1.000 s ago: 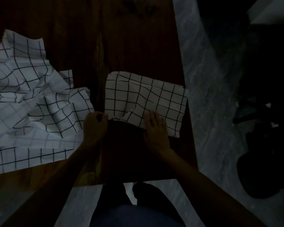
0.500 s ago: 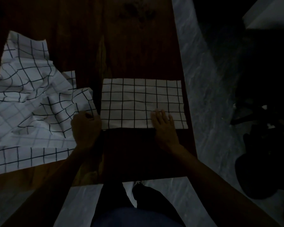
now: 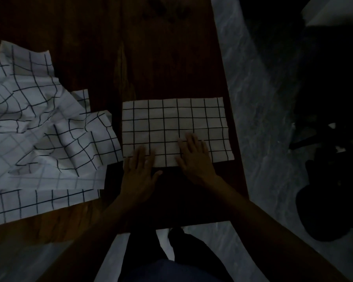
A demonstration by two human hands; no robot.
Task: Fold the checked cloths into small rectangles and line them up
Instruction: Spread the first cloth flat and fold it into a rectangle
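A white cloth with a black grid, folded into a flat rectangle [image 3: 171, 123], lies on the dark wooden table [image 3: 161, 58] near its right edge. My left hand [image 3: 141, 171] lies flat with straight fingers on the rectangle's near edge, left of centre. My right hand [image 3: 196, 157] presses flat on the same edge, right of centre. To the left sits a crumpled heap of checked cloths [image 3: 39, 129], touching the rectangle's near left corner.
The table's right edge runs just beside the folded cloth, with grey marble floor [image 3: 263, 119] beyond it. A dark chair-like shape [image 3: 330, 180] stands on the floor at right. My legs show below the table's near edge.
The rumpled cloth has been pulled flat into a neat rectangle. My left hand moved from the cloth's left corner onto its near edge and opened flat; my right hand slid further onto the cloth.
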